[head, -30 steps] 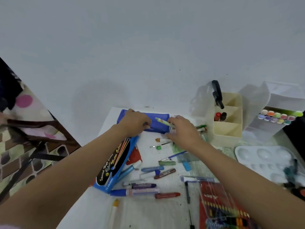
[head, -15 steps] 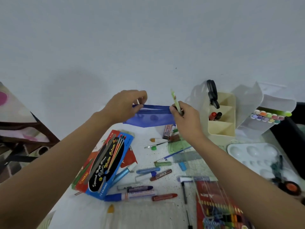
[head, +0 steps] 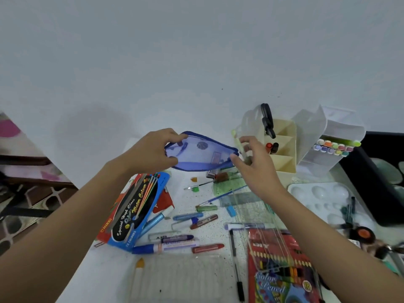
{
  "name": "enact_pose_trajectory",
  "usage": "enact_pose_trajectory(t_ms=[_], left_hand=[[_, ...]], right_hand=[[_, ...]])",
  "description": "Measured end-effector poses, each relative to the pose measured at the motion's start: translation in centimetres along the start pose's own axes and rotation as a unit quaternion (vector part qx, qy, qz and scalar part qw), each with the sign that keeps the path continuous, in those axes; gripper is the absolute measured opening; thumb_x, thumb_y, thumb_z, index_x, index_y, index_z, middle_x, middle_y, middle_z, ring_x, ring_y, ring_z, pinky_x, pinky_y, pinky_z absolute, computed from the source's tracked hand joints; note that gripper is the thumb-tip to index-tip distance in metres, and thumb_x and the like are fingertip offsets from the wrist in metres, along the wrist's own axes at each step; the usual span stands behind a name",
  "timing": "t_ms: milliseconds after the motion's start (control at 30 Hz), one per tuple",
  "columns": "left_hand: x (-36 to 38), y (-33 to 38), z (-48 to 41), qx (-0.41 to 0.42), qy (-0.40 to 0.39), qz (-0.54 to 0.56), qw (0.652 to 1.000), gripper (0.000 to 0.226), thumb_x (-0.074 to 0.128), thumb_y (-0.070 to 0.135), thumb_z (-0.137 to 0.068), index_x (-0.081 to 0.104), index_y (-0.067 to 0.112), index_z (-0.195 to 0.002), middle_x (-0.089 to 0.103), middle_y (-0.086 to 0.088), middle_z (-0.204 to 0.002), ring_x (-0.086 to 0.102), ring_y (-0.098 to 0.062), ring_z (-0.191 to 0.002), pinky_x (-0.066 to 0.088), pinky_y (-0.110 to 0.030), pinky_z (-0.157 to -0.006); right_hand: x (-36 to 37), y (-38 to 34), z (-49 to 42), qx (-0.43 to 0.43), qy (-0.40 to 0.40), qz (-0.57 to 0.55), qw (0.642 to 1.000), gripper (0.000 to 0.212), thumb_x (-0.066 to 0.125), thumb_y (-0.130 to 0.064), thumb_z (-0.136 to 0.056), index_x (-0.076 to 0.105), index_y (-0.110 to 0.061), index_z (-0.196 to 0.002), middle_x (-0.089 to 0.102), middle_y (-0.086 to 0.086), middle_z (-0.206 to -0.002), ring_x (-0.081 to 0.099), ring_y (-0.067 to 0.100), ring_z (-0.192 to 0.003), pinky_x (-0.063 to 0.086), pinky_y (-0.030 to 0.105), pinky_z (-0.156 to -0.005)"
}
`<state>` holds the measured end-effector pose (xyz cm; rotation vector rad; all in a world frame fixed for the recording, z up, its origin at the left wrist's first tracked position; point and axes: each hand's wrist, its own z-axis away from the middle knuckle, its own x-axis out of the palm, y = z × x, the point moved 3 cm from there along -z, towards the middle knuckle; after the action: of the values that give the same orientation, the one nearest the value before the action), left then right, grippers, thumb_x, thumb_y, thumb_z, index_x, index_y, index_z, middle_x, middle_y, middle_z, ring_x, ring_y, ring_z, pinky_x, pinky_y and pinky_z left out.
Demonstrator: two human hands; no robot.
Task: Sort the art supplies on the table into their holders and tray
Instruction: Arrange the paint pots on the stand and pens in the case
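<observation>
A blue see-through mesh pouch (head: 201,153) hangs in the air above the table's far side. My left hand (head: 150,153) grips its left end. My right hand (head: 251,162) is at its right end, thumb touching the corner, and its fingers pinch a pale green pen (head: 237,142) that stands upright. Right of it stands a cream compartment holder (head: 284,149) with black scissors (head: 267,120) and two markers in it. Loose crayons, pens and brushes (head: 196,217) lie scattered on the white table (head: 109,270).
A blue water-colour box (head: 135,213) lies at the left, a red colour-pencil box (head: 277,270) at the front right. A white paint palette (head: 323,200) and a white holder with pastel markers (head: 334,145) sit at the right, beside a black tray (head: 371,182).
The pouch has tilted so its flat mesh side faces me, and both hands moved slightly right. My right hand's fingers have loosened at the pouch's right end, still holding the green pen.
</observation>
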<state>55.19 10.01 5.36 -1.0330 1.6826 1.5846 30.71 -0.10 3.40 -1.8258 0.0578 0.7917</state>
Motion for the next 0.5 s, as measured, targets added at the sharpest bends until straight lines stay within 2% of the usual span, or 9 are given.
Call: enact_pose_trajectory(t_ms=[67, 133, 167, 200, 267, 300, 367, 433, 500], left_hand=[[0.1, -0.1, 0.2, -0.019, 0.026, -0.004, 0.999, 0.064, 0.065, 0.002, -0.081, 0.054, 0.017, -0.142, 0.057, 0.006, -0.111, 0.053, 0.012, -0.082, 0.033, -0.004, -0.068], [0.0, -0.5, 0.3, -0.040, 0.059, -0.013, 0.997, 0.064, 0.064, 0.009, -0.080, 0.053, 0.016, -0.143, 0.061, 0.000, -0.117, 0.057, -0.006, -0.095, 0.034, -0.013, -0.077], [-0.1, -0.6, 0.3, -0.048, 0.069, -0.019, 0.996, 0.065, 0.064, 0.012, -0.080, 0.051, 0.017, -0.144, 0.062, -0.002, -0.119, 0.057, -0.018, -0.099, 0.035, -0.021, -0.080], [-0.2, -0.7, 0.4, -0.056, 0.074, -0.023, 0.995, 0.067, 0.064, 0.011, -0.082, 0.049, 0.018, -0.146, 0.061, -0.003, -0.119, 0.054, -0.021, -0.098, 0.035, -0.024, -0.079], [-0.5, -0.9, 0.4, -0.066, 0.081, -0.024, 0.994, 0.070, 0.066, 0.008, -0.084, 0.045, 0.021, -0.149, 0.060, 0.001, -0.117, 0.049, -0.016, -0.091, 0.035, -0.020, -0.072], [-0.7, -0.9, 0.4, -0.071, 0.084, -0.025, 0.994, 0.069, 0.066, 0.009, -0.085, 0.045, 0.022, -0.149, 0.060, 0.002, -0.118, 0.047, -0.014, -0.089, 0.035, -0.018, -0.071], [-1.0, -1.1, 0.3, -0.080, 0.086, -0.023, 0.993, 0.066, 0.066, 0.010, -0.086, 0.047, 0.024, -0.148, 0.060, 0.003, -0.120, 0.047, -0.013, -0.089, 0.035, -0.014, -0.069], [-1.2, -1.3, 0.2, -0.090, 0.086, -0.013, 0.992, 0.064, 0.066, 0.010, -0.086, 0.050, 0.025, -0.146, 0.058, 0.006, -0.117, 0.048, -0.013, -0.093, 0.033, -0.011, -0.068], [-1.0, -1.4, 0.2, -0.091, 0.083, -0.001, 0.992, 0.062, 0.066, 0.009, -0.085, 0.053, 0.024, -0.143, 0.059, 0.005, -0.114, 0.049, -0.014, -0.093, 0.034, -0.015, -0.070]], right_hand=[[0.8, -1.7, 0.0, -0.089, -0.025, 0.039, 0.995, 0.020, 0.052, -0.021, -0.103, 0.053, -0.023, -0.123, 0.055, 0.005, -0.103, 0.048, 0.009, -0.071, 0.038, 0.021, -0.063], [1.7, -3.5, -0.5, -0.182, -0.042, 0.094, 0.978, 0.021, 0.048, -0.018, -0.105, 0.058, -0.018, -0.123, 0.055, 0.006, -0.099, 0.051, 0.015, -0.074, 0.039, 0.028, -0.066], [2.3, -4.3, -0.9, -0.226, -0.038, 0.135, 0.964, 0.022, 0.050, -0.015, -0.104, 0.061, -0.016, -0.123, 0.054, 0.006, -0.097, 0.051, 0.020, -0.074, 0.040, 0.031, -0.066], [2.9, -5.0, -1.3, -0.266, -0.021, 0.193, 0.944, 0.023, 0.054, -0.013, -0.101, 0.065, -0.015, -0.120, 0.055, 0.007, -0.094, 0.051, 0.023, -0.073, 0.040, 0.034, -0.065], [4.0, -6.7, -2.1, -0.323, 0.033, 0.297, 0.898, 0.023, 0.064, -0.006, -0.088, 0.073, -0.016, -0.107, 0.056, 0.006, -0.086, 0.052, 0.028, -0.072, 0.034, 0.034, -0.065], [4.5, -7.5, -2.3, -0.331, 0.039, 0.343, 0.878, 0.023, 0.067, -0.003, -0.081, 0.075, -0.016, -0.099, 0.056, 0.004, -0.083, 0.052, 0.028, -0.075, 0.029, 0.033, -0.068], [5.9, -8.4, -2.9, -0.311, -0.026, 0.413, 0.856, 0.025, 0.060, 0.000, -0.079, 0.073, -0.016, -0.093, 0.048, 0.000, -0.084, 0.052, 0.028, -0.090, 0.024, 0.034, -0.074], [7.2, -8.3, -3.7, -0.270, -0.112, 0.428, 0.855, 0.028, 0.052, 0.000, -0.081, 0.069, -0.015, -0.097, 0.050, 0.000, -0.090, 0.049, 0.027, -0.099, 0.024, 0.034, -0.076], [8.8, -7.9, -4.8, -0.269, -0.160, 0.390, 0.866, 0.035, 0.050, 0.002, -0.083, 0.072, -0.014, -0.105, 0.059, 0.002, -0.095, 0.052, 0.027, -0.099, 0.030, 0.034, -0.074]])
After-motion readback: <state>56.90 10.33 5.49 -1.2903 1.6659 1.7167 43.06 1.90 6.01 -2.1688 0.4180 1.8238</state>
